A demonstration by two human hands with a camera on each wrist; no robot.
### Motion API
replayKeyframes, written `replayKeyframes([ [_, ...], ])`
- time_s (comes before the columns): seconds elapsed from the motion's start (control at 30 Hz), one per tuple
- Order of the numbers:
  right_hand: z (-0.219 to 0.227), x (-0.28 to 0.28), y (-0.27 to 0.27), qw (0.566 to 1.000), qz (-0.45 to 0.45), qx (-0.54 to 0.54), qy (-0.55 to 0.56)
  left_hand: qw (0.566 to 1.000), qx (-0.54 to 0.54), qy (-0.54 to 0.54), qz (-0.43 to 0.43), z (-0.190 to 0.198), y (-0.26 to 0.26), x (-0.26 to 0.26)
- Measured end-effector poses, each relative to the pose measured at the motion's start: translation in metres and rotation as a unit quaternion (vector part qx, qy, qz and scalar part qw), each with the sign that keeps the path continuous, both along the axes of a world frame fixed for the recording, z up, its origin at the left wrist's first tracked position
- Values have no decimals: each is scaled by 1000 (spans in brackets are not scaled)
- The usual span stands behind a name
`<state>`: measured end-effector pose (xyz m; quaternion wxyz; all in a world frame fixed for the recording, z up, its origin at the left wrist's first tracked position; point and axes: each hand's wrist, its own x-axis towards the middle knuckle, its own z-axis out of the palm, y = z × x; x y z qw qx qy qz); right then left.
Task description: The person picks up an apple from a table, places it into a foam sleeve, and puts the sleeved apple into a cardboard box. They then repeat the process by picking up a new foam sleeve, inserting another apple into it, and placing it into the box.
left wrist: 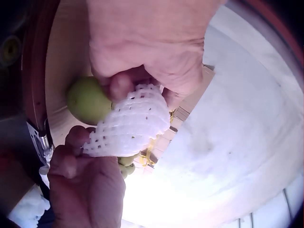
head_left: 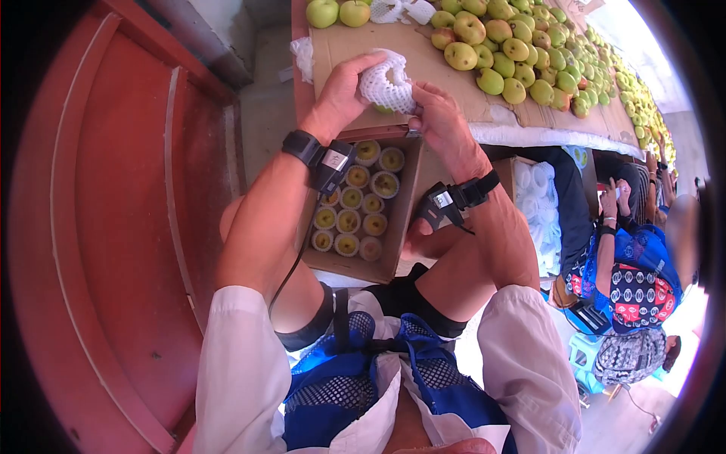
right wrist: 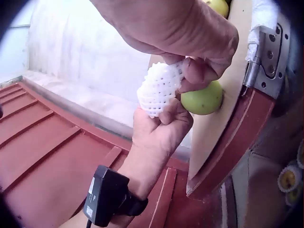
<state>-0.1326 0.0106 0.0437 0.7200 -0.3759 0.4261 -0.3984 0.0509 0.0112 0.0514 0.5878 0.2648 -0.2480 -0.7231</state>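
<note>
A white foam fruit net (head_left: 387,85) is stretched between both hands over the near edge of the cardboard-covered table. My left hand (head_left: 340,94) grips one side of it, thumb and fingers curled at its edge. On the other side, the fingertips of my right hand (head_left: 445,125) pinch the net's rim. Beside the net, a green apple (left wrist: 89,100) rests on the cardboard, close to the hands. The same apple (right wrist: 203,99) shows partly behind the right hand in the right wrist view.
Below the hands, a cardboard box (head_left: 401,219) holds several apples in foam nets. Loose apples (head_left: 522,60) are heaped on the table's right. Two apples (head_left: 338,13) and more foam nets (head_left: 402,10) lie at the back. A bag of white nets (head_left: 537,204) stands right; people sit beyond.
</note>
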Motion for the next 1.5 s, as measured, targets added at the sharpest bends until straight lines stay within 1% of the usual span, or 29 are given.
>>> replayKeyframes([
  [0.1, -13, -7, -6, 999, 27, -8, 41, 998, -25, -60, 3, -7, -6, 4],
  [0.13, -16, -7, -6, 999, 21, -7, 35, 996, -34, -77, 4, -8, -6, 4],
  [0.23, -19, -2, -4, 1000, 11, -12, 24, 998, -14, 12, 59, -13, -1, -4],
  [0.33, -11, 0, 0, 998, 18, -31, 47, 1000, -7, 12, 28, -12, -3, 1],
  [0.4, -9, -1, 0, 996, 31, -44, 76, 999, -7, 13, 28, -12, -2, 1],
  [0.5, -7, -4, 0, 993, 83, -67, 59, 999, -7, 10, 33, -12, -1, 2],
  [0.6, -3, -9, -3, 987, 121, -74, 72, 1000, -4, 6, 28, -13, -2, 1],
  [0.63, -1, -9, -4, 982, 128, -89, 111, 1000, -4, 5, 25, -13, -2, 1],
  [0.7, 3, -9, -5, 965, 140, -116, 188, 999, -10, -12, 28, -13, -2, 0],
  [0.8, 19, -5, 0, 961, 159, -125, 191, 998, -16, -55, 28, -12, 0, 1],
  [0.93, 22, 0, 1, 952, 162, -138, 222, 990, -8, -130, 47, -1, 8, 1],
  [1.1, 27, 2, 4, 945, 154, -135, 255, 963, 13, -266, 49, 3, 14, 15],
  [1.13, 26, 1, 3, 945, 155, -136, 255, 954, 13, -296, 48, 3, 14, 17],
  [1.23, 24, 0, 2, 946, 156, -136, 249, 942, 52, -327, 47, -11, 9, 18],
  [1.4, 19, -4, 1, 950, 150, -143, 235, 935, 54, -347, 42, -19, 14, 13],
  [1.5, 1, -9, -7, 958, 175, -146, 174, 930, 50, -362, 49, -22, 16, 9],
])
